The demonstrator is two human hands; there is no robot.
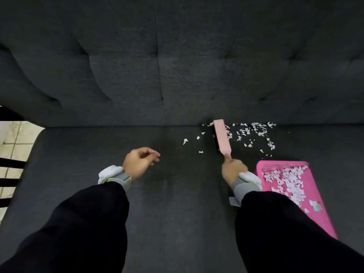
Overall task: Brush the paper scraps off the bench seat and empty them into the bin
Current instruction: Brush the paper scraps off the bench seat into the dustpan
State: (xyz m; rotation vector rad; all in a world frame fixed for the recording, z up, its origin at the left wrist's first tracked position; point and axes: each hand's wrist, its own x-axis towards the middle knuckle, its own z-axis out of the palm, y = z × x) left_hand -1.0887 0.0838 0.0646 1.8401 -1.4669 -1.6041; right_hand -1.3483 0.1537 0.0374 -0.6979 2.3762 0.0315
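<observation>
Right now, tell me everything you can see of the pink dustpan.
The dustpan is bright pink, plastic-looking, a flat tray with a low rim. It lies on the dark bench seat, right of the right hand. A heap of white paper scraps sits inside. The right sleeve hides its near left part; no handle shows. Neither hand holds it.

One brush (222,136), one dustpan (317,223), two hands (137,162) (233,169), two wristbands (116,175), one bench (157,194), uncountable paper scraps (254,131).

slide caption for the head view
Right hand holds a pink brush among paper scraps on the bench seat, part-filled pink dustpan nearby; left hand empty.
</observation>
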